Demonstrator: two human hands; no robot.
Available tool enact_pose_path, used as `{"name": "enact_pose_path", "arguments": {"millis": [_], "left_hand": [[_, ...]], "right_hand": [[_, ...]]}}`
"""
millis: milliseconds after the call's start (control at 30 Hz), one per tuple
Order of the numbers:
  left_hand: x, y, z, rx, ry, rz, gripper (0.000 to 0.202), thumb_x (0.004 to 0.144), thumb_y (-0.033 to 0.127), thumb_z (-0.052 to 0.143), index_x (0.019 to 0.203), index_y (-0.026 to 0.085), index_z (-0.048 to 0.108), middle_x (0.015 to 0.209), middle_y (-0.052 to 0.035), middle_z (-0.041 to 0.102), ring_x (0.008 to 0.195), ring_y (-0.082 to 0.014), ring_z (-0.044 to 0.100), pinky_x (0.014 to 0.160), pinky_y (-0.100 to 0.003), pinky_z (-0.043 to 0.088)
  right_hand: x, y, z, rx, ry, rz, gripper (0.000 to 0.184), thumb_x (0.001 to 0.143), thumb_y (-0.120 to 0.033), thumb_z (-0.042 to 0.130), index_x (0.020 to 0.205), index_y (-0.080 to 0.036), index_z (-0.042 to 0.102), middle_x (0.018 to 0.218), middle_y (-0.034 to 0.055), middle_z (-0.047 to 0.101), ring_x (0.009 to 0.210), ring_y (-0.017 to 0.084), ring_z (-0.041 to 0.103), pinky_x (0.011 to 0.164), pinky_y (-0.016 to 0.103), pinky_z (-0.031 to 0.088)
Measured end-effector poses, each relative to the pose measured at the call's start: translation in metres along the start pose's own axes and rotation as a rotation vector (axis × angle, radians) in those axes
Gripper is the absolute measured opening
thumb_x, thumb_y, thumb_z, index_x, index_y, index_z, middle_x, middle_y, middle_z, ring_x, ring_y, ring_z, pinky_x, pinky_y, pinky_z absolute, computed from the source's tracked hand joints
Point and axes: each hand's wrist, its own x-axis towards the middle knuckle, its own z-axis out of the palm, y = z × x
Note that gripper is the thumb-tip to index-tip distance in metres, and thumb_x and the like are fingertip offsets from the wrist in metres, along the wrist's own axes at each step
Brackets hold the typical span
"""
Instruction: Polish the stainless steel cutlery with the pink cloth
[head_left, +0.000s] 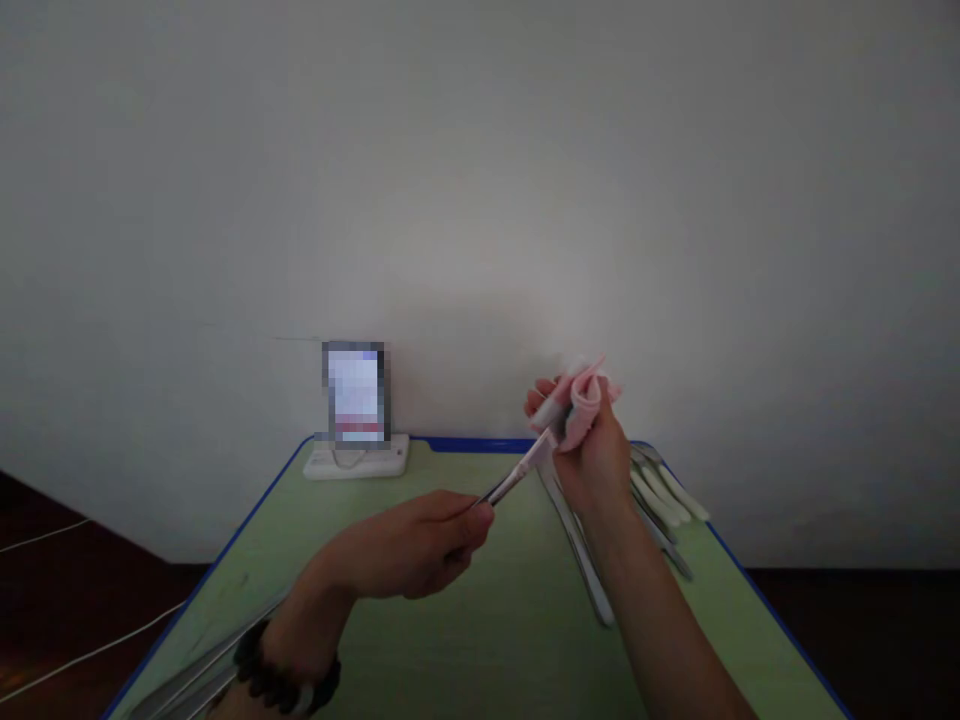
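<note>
My left hand (427, 545) grips a shiny metal table knife (514, 480) by its handle, which slants up to the right. The knife's far end meets a folded pink and white cloth (581, 410), where its tip is hidden. My right hand (604, 455) is closed around this cloth, with fingertips showing behind it. Both hands are raised over the green table (480, 620). A long metal utensil (585, 565) lies beneath, beside my right forearm; its upper end is covered by the hand.
Utensils with white handles (664, 490) lie at the table's right edge, partly behind my right arm. More metal utensils (202, 680) lie at the lower left. A lit, blurred phone (356, 395) stands on a white base (360, 458) by the wall (480, 200).
</note>
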Motion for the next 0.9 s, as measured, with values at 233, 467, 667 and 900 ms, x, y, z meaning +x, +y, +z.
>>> {"name": "enact_pose_path", "arguments": {"millis": [233, 467, 667, 900], "left_hand": [[0.012, -0.007, -0.002, -0.205, 0.037, 0.010, 0.047, 0.078, 0.066, 0.041, 0.067, 0.022, 0.031, 0.050, 0.0114, 0.028, 0.038, -0.0036, 0.021, 0.033, -0.016, 0.016], [-0.013, 0.004, -0.007, -0.048, -0.021, 0.234, 0.028, 0.092, 0.040, 0.038, 0.103, 0.016, 0.049, 0.069, 0.0007, 0.059, 0.052, -0.0070, 0.050, 0.041, -0.015, 0.034], [-0.016, 0.000, -0.019, -0.178, -0.197, 0.349, 0.033, 0.087, 0.032, 0.054, 0.114, 0.013, 0.052, 0.114, -0.0178, 0.064, 0.099, -0.0232, 0.063, 0.062, -0.026, 0.052], [-0.024, 0.009, -0.014, 0.268, 0.003, 0.340, 0.025, 0.087, 0.034, 0.055, 0.102, 0.017, 0.064, 0.092, -0.0053, 0.073, 0.075, -0.0145, 0.066, 0.067, -0.023, 0.050]], "right_hand": [[-0.024, 0.047, 0.004, -0.356, -0.208, 0.133, 0.049, 0.075, -0.059, 0.055, 0.083, -0.013, 0.069, 0.080, 0.0092, 0.073, 0.073, 0.020, 0.066, 0.064, 0.029, 0.049], [-0.020, 0.029, 0.005, -0.289, -0.159, 0.156, 0.040, 0.072, -0.054, 0.061, 0.079, -0.015, 0.068, 0.077, 0.0062, 0.072, 0.072, 0.020, 0.065, 0.063, 0.030, 0.048], [-0.026, 0.023, 0.016, -0.154, -0.081, 0.119, 0.029, 0.074, -0.044, 0.061, 0.085, -0.018, 0.065, 0.077, 0.0025, 0.070, 0.078, 0.019, 0.066, 0.061, 0.028, 0.049], [-0.040, 0.025, 0.018, -0.229, -0.089, 0.054, 0.033, 0.076, -0.049, 0.059, 0.081, -0.016, 0.066, 0.079, 0.0047, 0.070, 0.073, 0.017, 0.065, 0.060, 0.025, 0.050]]}}
